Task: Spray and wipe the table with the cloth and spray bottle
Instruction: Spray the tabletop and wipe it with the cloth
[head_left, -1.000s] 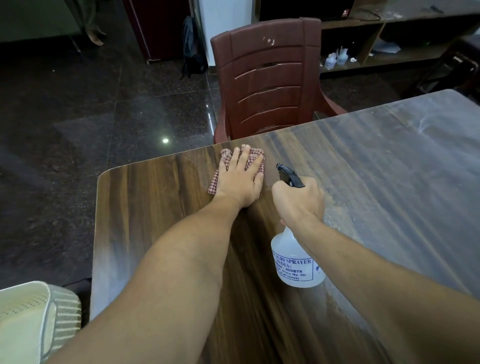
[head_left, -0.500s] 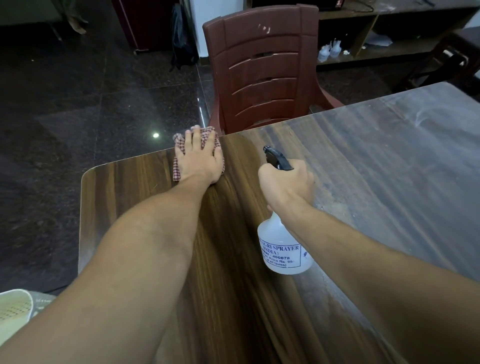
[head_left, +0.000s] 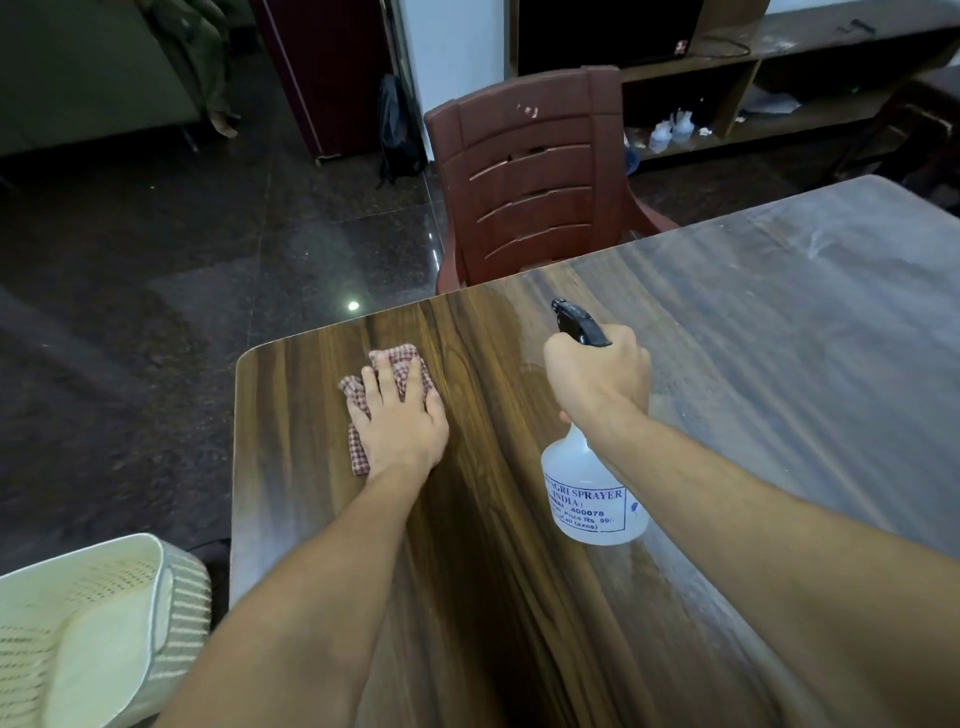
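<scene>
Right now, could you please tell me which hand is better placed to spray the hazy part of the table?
Probably the right hand: it grips the spray bottle, nozzle pointing over the hazy part of the table. The left hand presses flat on the cloth, on darker wood.

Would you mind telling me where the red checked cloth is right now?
In the head view, the red checked cloth lies on the wooden table near its far left corner, pressed under the left hand, left of the clear plastic spray bottle.
</scene>
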